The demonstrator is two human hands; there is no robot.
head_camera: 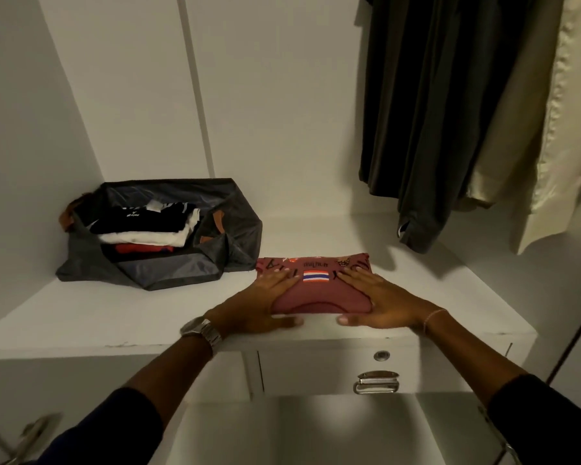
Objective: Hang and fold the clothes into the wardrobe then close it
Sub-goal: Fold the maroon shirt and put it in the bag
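Folded shirt, a dusty red one with a small striped flag and dark lettering on it, lies on the white wardrobe shelf, close to the front edge and right of the middle. We have both hands on it. Our left hand lies flat on the shirt's left end, fingers straight and spread over the cloth, thumb stretched along the near edge on the shelf. Our right hand lies the same way on the right end, fingers straight, thumb pointing in toward the other thumb. Neither hand is curled round the cloth; both press on it with flat palms. A metal watch sits on our left wrist and a thin bracelet on the right.

Just beside the shirt, to the left and further back, a grey fabric bag stands open on the same shelf with a stack of folded clothes inside, black, white and red. At the upper right hang a dark garment and a cream garment. Below the shelf edge we see a drawer with a round lock and a metal handle.
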